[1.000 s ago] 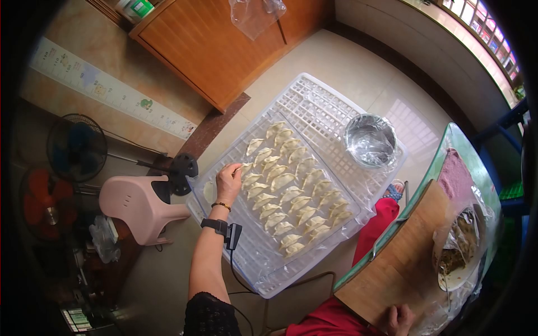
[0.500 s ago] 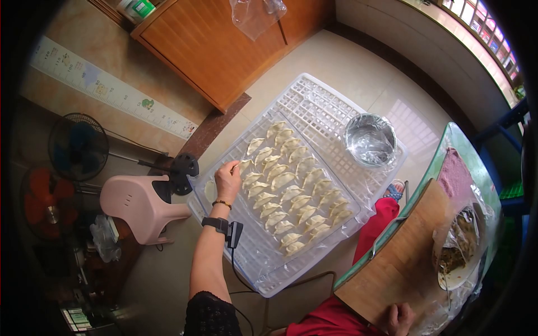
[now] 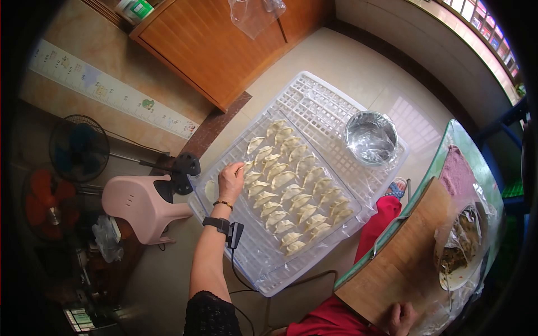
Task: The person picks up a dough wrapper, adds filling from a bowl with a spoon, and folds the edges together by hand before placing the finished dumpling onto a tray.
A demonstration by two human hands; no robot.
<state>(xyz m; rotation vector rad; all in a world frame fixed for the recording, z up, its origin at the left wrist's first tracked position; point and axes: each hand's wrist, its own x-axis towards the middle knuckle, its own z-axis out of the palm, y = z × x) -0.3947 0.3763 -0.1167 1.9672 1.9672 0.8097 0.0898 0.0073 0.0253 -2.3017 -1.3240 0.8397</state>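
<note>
A white slatted plastic tray (image 3: 322, 103) lies on the floor, covered with clear film. Several folded dumplings (image 3: 291, 193) sit on it in rows. My left hand (image 3: 231, 180), with a black wrist strap, is at the left end of the rows. Its fingertips pinch the end dumpling (image 3: 247, 167), which rests on the tray. A round dough wrapper (image 3: 210, 191) lies just left of that hand. My right hand (image 3: 399, 319) rests on the near edge of a wooden board (image 3: 400, 260) at the bottom right, holding nothing.
A film-lined metal bowl (image 3: 370, 137) stands on the tray's right corner. A plate of filling (image 3: 457, 252) sits on the glass table (image 3: 443, 145) by a pink cloth (image 3: 457, 176). A pink stool (image 3: 143, 204), two fans (image 3: 78, 148) and a wooden cabinet (image 3: 213, 45) ring the tray.
My left hand stayed at the end dumpling, its fingers lifting slightly and then settling down on it again. My right hand has not moved.
</note>
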